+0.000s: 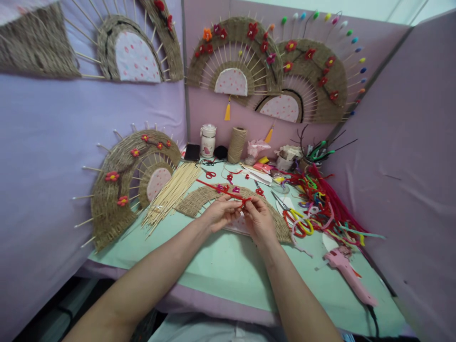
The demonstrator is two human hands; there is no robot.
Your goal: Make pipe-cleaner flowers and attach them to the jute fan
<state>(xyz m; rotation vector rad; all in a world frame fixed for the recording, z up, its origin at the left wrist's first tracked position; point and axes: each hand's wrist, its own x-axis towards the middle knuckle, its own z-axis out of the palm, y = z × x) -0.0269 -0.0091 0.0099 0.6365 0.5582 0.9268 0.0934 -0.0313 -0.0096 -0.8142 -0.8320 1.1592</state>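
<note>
- How far open?
- Barely: left grip (228, 213) and right grip (261, 217) pinch a red stem (209, 185) over the surface's (221, 270) middle.
- Around them?
- Woven fan (195, 201) beneath, partly blocked; pink glue gun (351, 276) near the front right corner; yellow-handled scissors (295, 213) beside the fan.

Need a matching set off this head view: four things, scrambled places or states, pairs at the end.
Things
1. Red pipe cleaner
2. Glue gun
3. Twine spool
4. Thin pale sticks

Places or states
A. Standing upright near the back of the table
B. Lying in a loose pile to the left of the hands
C. Pink, lying toward the table's right side, dark cord at its handle end
D. Held between the left hand and the right hand

Pairs: 1-D, 2-C, 3-A, 4-B
</note>
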